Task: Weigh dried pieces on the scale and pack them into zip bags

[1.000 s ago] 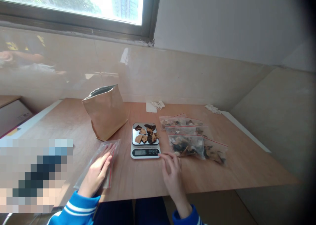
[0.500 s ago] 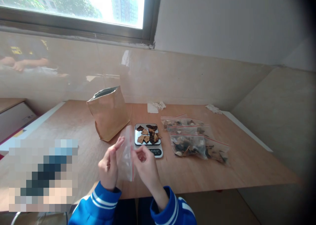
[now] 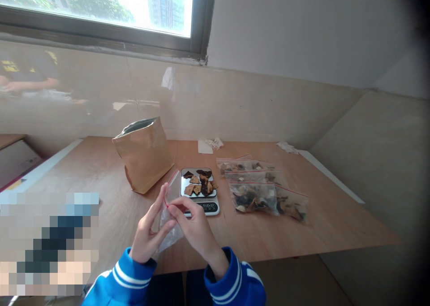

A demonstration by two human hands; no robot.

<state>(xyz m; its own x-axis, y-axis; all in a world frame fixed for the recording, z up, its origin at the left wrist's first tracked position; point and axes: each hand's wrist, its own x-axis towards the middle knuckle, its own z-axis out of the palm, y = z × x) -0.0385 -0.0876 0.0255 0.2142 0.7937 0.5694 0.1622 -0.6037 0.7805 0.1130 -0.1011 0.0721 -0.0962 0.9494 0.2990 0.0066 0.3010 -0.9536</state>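
An empty clear zip-lock bag with a red seal strip is between my hands, tilted above the table's near part. My left hand holds it from the left side, fingers behind and thumb across its front. At the red strip, my right hand pinches the bag's edge between thumb and fingers. Just beyond my right hand stands a small digital kitchen scale, partly covered by that hand. Brown and dark dried pieces, like dried mushroom or peel, lie on its plate.
An open brown paper bag stands behind on the left. Several filled zip-lock bags overlap on the right. White paper scraps lie by the wall. The wooden table ends near me. A blurred-out patch covers the lower left.
The zip-lock bag has turned, its red strip now slanting up and right. My left hand has moved its thumb onto the bag; my right hand has shifted slightly left along the strip.
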